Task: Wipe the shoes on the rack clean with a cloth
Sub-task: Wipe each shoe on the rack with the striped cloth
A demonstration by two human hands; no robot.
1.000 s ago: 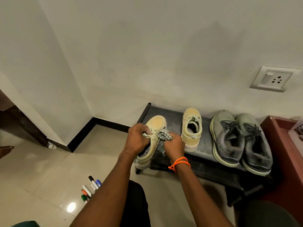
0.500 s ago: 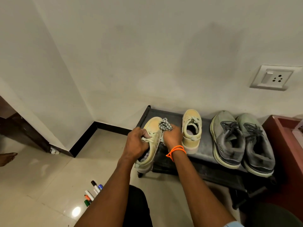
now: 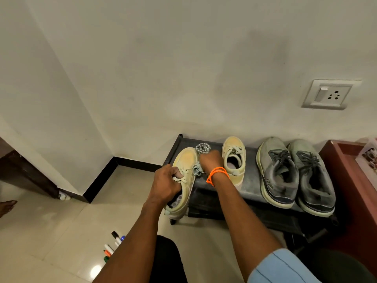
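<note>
My left hand [image 3: 166,183] grips a pale yellow shoe [image 3: 184,166] at its tongue and opening, holding it over the left end of the black shoe rack [image 3: 250,185]. My right hand [image 3: 211,161], with an orange band at the wrist, holds a grey-and-white patterned cloth [image 3: 202,149] against the shoe's right side near the toe. The matching yellow shoe [image 3: 234,158] stands on the rack just right of my right hand. Two grey sneakers [image 3: 278,172] [image 3: 314,176] sit side by side at the rack's right end.
Several markers [image 3: 114,245] lie on the tiled floor at lower left. A reddish-brown cabinet [image 3: 350,180] borders the rack on the right. A wall socket [image 3: 330,94] sits above the grey sneakers. A person's foot [image 3: 7,206] shows at the far left edge.
My right hand has slid the cloth along the yellow shoe from its laces toward the toe. My left hand keeps the same grip on the shoe.
</note>
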